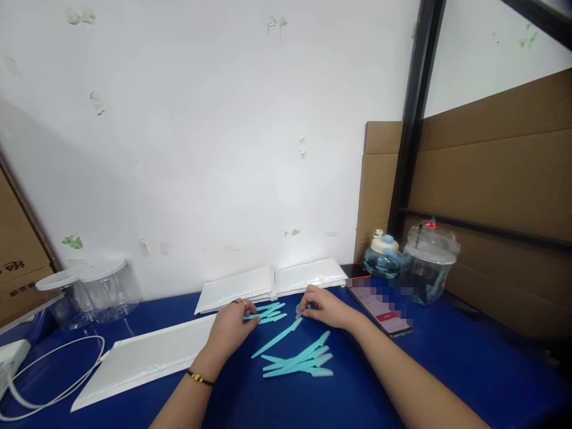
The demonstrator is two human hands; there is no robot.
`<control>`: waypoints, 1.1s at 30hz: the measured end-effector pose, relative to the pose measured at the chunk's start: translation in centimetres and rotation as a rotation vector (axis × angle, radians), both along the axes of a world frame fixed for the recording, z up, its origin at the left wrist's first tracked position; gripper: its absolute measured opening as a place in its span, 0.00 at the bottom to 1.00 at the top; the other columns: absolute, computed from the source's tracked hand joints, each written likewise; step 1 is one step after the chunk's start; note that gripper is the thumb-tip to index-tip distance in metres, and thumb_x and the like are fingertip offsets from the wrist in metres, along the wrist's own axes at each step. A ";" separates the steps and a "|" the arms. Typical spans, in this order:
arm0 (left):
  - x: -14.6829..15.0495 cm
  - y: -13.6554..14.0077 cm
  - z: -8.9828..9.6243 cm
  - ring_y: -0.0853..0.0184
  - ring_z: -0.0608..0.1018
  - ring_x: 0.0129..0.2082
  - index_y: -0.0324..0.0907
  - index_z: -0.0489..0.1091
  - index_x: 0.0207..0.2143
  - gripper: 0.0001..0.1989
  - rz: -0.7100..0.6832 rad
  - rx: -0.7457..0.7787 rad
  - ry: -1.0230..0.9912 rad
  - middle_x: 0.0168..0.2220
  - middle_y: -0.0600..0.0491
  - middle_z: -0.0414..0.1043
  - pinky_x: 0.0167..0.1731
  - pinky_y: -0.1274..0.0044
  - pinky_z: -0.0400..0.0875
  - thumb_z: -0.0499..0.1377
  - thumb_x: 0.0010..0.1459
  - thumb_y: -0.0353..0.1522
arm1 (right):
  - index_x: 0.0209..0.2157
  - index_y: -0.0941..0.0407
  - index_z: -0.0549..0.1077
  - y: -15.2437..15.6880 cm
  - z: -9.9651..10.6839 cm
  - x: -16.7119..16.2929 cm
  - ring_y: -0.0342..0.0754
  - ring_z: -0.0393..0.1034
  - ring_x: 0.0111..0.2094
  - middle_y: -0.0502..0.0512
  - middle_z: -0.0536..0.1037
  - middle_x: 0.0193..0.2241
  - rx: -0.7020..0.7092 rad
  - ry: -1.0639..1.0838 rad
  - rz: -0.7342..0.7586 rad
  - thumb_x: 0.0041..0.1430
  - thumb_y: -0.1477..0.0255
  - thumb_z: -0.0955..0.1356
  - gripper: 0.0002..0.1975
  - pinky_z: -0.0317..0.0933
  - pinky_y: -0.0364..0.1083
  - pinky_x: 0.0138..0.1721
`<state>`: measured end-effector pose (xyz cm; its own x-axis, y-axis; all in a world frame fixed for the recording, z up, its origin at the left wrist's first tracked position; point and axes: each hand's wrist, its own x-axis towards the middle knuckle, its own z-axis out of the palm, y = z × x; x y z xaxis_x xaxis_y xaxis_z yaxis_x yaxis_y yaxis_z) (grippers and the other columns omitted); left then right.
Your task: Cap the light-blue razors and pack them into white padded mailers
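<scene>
The left hand (230, 328) rests at the upper bunch of turquoise sticks (273, 314), toward the tabletop's far edge; its thumb and forefinger lie at their ends, and I cannot tell whether these fingers grasp any. The right hand (328, 307) has its thumb and forefinger pinched together on a small clear piece (300, 310), right by the upper end of a single turquoise stick (276, 339); I cannot tell whether the two touch. That stick slants between both hands, and below it, nearer the tabletop's near edge, a fanned pile of turquoise sticks (297, 360) lies overlapping.

Along the far edge of the blue tabletop (241, 396), against the wall, two stacks of white mailers (310, 276) sit side by side. A long white mailer (152, 354) lies left of the left hand, and a phone (379, 308) right of the right hand. Clear jars (109, 295) stand toward the far left corner, a blue bottle (381, 262) toward the far right.
</scene>
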<state>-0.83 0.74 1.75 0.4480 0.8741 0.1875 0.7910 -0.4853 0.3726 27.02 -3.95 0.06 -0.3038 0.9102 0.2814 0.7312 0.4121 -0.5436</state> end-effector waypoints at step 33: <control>1.8 -3.0 0.6 0.68 0.70 0.31 0.44 0.71 0.35 0.14 -0.242 -0.168 -0.014 0.32 0.54 0.70 0.28 0.79 0.59 0.53 0.55 0.42 | 0.27 0.56 0.78 -1.8 2.5 1.2 0.41 0.63 0.28 0.48 0.70 0.27 -0.366 -0.197 0.200 0.37 0.71 0.75 0.10 0.55 0.38 0.26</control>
